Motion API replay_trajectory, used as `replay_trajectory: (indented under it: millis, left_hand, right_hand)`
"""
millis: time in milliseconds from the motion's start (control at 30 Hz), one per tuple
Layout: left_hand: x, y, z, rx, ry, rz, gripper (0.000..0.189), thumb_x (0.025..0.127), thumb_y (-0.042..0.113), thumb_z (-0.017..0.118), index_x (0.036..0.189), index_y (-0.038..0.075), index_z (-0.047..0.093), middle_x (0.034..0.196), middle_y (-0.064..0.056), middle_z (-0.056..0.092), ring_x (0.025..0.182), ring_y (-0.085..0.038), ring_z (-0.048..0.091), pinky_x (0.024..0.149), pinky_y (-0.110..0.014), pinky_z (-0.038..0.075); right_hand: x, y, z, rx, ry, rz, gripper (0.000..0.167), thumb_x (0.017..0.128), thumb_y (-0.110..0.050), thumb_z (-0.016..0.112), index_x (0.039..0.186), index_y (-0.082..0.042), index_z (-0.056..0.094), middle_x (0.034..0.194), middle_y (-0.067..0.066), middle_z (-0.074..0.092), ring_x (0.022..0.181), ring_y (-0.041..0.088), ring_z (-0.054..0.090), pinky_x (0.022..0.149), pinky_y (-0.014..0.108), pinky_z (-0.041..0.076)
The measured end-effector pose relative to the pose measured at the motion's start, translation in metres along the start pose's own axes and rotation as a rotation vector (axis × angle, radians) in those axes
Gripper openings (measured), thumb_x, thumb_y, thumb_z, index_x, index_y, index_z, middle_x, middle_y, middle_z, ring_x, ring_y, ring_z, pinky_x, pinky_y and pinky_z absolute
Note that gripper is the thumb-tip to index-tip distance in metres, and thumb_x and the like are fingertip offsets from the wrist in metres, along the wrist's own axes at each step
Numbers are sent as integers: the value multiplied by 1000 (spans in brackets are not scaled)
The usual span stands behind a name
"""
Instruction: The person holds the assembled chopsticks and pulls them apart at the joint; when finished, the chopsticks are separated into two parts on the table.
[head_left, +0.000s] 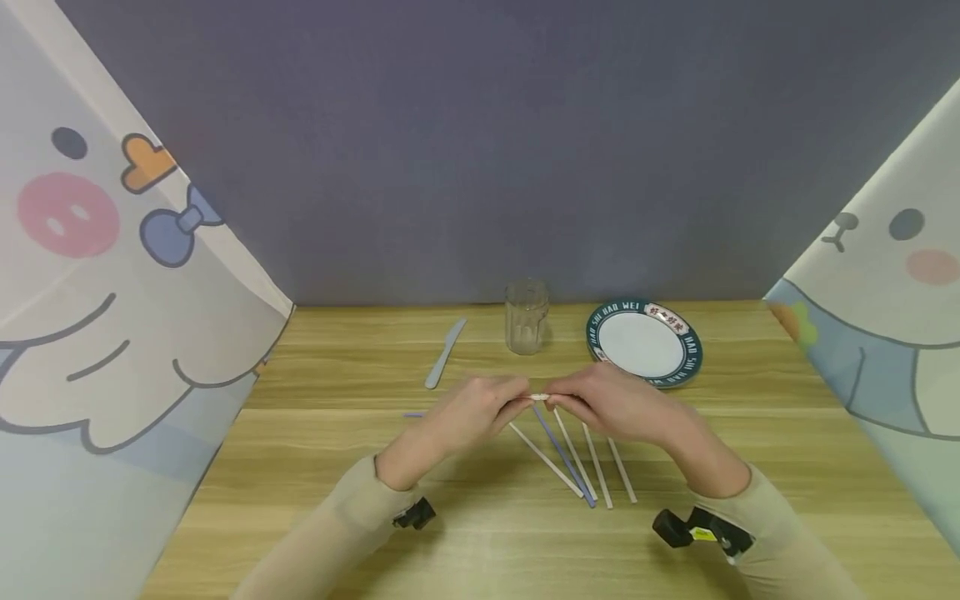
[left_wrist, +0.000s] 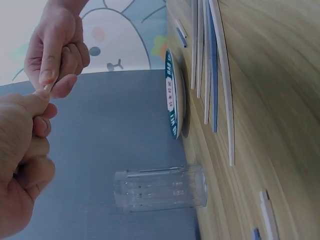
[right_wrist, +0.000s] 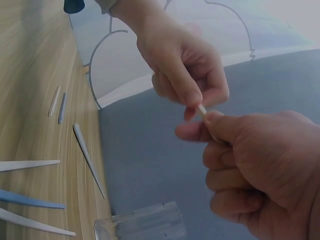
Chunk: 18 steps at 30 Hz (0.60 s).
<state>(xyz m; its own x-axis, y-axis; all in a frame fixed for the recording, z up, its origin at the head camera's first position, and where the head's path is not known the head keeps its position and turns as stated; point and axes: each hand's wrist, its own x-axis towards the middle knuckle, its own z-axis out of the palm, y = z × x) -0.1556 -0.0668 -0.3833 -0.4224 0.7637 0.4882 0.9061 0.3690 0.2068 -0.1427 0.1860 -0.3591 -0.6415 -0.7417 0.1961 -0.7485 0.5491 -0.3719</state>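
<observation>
My left hand [head_left: 459, 417] and right hand [head_left: 618, 402] meet above the middle of the table, close together. Between them both pinch a short cream-white stick [head_left: 540, 397] by its two ends with thumb and fingers. Only its middle shows, and my fingers hide the rest. In the right wrist view the same pale piece [right_wrist: 201, 109] bridges the thumb tips. Below the hands, several long white sticks [head_left: 596, 467] and a blue stick [head_left: 564, 454] lie fanned on the wood. Another blue piece [head_left: 413, 414] pokes out left of my left hand.
Behind the hands stand a clear glass [head_left: 527, 321] and, to its right, a white plate with a green rim [head_left: 693, 358]. A pale knife [head_left: 446, 354] lies left of the glass. A grey panel [head_left: 480, 167] rises at the table's back edge, with cartoon-printed panels either side.
</observation>
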Motion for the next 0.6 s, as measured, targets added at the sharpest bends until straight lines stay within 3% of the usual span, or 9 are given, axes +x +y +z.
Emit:
replay_trajectory:
  millis: [67, 167, 267, 400, 600]
  left_hand:
    - [0, 2, 1, 105, 15, -6, 19, 102, 13, 72, 88, 12, 59, 66, 5, 51, 54, -1, 34, 51, -12, 25]
    - [2, 5, 3, 211, 48, -18, 13, 101, 15, 73, 93, 12, 64, 70, 4, 60, 54, -3, 45, 49, -14, 32]
    - [4, 7, 4, 189, 86, -28, 9, 100, 15, 75, 98, 10, 67, 77, 3, 67, 59, -5, 55, 52, -15, 41]
    - [6, 5, 5, 95, 123, -8, 10, 98, 12, 77, 100, 10, 67, 82, 2, 72, 62, -5, 60, 55, -14, 44]
    - [6, 4, 4, 59, 144, 12, 10, 98, 9, 76, 98, 10, 66, 83, 3, 74, 64, -3, 61, 57, -12, 46]
  right_hand:
    - [2, -3, 1, -52, -5, 25, 23, 109, -21, 60, 86, -23, 62, 67, -15, 49, 60, -4, 41, 60, 20, 42]
    - [5, -6, 1, -113, -11, 56, 22, 110, -24, 58, 89, -22, 64, 71, -14, 59, 60, -2, 44, 59, 21, 41]
    - [7, -6, 0, -123, -16, 71, 21, 111, -25, 57, 92, -22, 66, 74, -12, 65, 60, -2, 46, 58, 21, 41]
    - [8, -5, -2, -93, -6, 58, 22, 111, -21, 57, 90, -23, 67, 76, -14, 67, 62, -3, 49, 60, 22, 45]
    - [7, -4, -5, -52, -17, 46, 25, 110, -19, 58, 86, -22, 60, 68, -15, 54, 59, -3, 43, 59, 20, 41]
